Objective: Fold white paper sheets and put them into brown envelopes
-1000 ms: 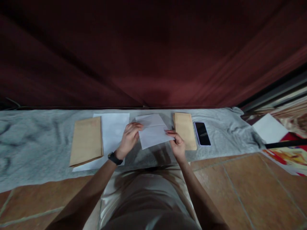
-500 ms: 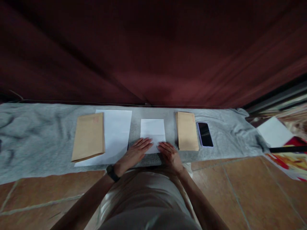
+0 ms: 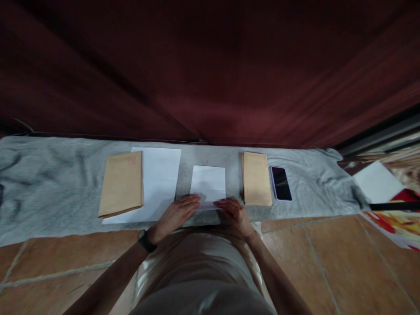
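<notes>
A small white sheet of paper [image 3: 209,181] lies in front of me on the grey cloth, a narrow strip showing along its near edge. My left hand [image 3: 180,214] is at the near left corner, fingers together over the paper and the thumb hidden. At the near right corner my right hand [image 3: 234,214] has its fingers curled and closed on the edge. To the left, a large white sheet [image 3: 162,179] lies partly under a stack of large brown envelopes [image 3: 121,183]. Smaller brown envelopes [image 3: 256,179] are stacked right of my right hand.
A phone [image 3: 281,183] with a dark screen lies beyond the smaller envelopes. The grey cloth [image 3: 315,183] covers the long narrow surface, with a dark red curtain [image 3: 210,96] behind it. At the far right are a white sheet [image 3: 378,181] and a colourful printed item [image 3: 397,225].
Both hands have drawn slightly toward me, to the paper's near corners. The right fingers have curled in. The crease across the paper's middle no longer shows.
</notes>
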